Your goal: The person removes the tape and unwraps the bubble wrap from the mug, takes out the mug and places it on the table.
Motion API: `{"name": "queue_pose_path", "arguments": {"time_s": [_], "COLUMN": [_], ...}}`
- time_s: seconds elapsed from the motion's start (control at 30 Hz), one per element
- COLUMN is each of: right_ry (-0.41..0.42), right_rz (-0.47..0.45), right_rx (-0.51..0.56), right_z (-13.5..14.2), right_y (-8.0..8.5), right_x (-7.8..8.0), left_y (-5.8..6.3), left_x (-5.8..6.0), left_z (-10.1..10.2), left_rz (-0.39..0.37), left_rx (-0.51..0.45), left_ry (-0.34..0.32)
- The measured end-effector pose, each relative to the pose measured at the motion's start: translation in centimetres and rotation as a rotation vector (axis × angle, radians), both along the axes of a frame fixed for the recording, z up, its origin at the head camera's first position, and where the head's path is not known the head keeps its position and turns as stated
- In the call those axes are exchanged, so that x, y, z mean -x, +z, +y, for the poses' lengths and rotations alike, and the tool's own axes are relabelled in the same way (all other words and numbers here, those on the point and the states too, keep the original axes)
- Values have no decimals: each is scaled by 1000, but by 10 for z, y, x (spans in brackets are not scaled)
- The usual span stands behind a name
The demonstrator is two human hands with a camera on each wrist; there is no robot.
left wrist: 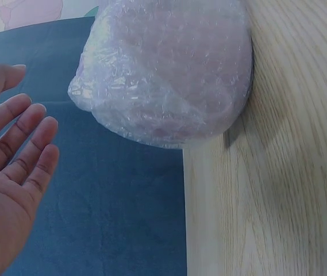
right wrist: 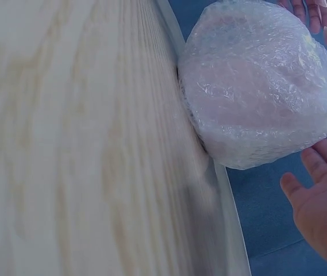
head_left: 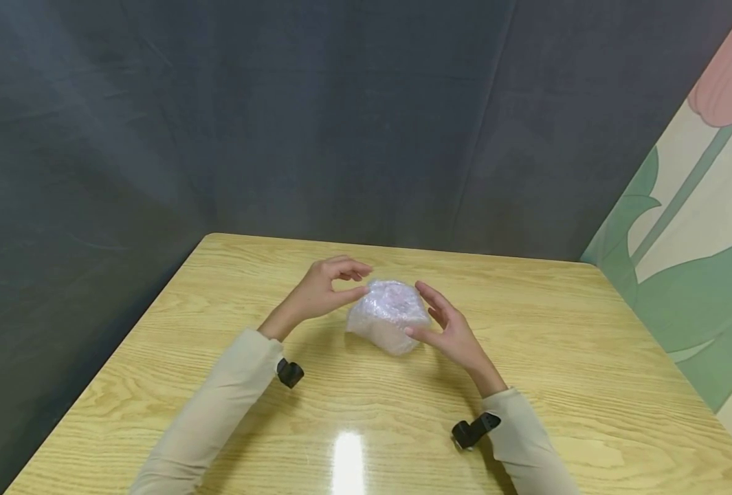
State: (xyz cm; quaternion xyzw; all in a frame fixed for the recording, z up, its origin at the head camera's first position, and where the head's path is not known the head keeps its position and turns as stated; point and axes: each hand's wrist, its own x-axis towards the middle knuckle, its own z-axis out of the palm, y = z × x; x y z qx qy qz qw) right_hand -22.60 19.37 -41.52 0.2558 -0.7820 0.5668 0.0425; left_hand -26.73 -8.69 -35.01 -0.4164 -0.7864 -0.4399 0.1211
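A bubble-wrapped bundle (head_left: 390,316), whitish with a pale pinkish tint showing through, sits on the wooden table between both hands. My left hand (head_left: 325,287) hovers at its upper left, fingers spread and gently bent; the left wrist view shows a gap between this hand (left wrist: 14,167) and the bubble wrap (left wrist: 169,75). On the other side, my right hand (head_left: 452,333) has thumb and fingers parted around the bundle's right side. In the right wrist view, its fingertips (right wrist: 318,164) are right at the edge of the wrapped bundle (right wrist: 261,86). What lies inside the wrap is obscured.
The wood-grain table (head_left: 248,440) extends all around the bundle. Dark cloth (head_left: 341,124) hangs behind it and along the left. A wall with a painted tulip (head_left: 681,206) borders the right side. Black wrist cameras (head_left: 290,372) sit on both sleeves.
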Motion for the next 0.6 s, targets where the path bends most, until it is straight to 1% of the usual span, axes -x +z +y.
{"name": "queue_pose_path", "arguments": {"time_s": [0.17, 0.6], "right_ry": [-1, -28], "right_rz": [-15, -48], "right_rx": [5, -24], "right_z": [0, -2], "right_y": [0, -1], "right_x": [0, 2], "left_y": [-1, 6], "left_x": [1, 3], "left_z": [4, 11], "left_rz": [6, 44], "left_rx": [15, 65], "left_ry": [-4, -32]}}
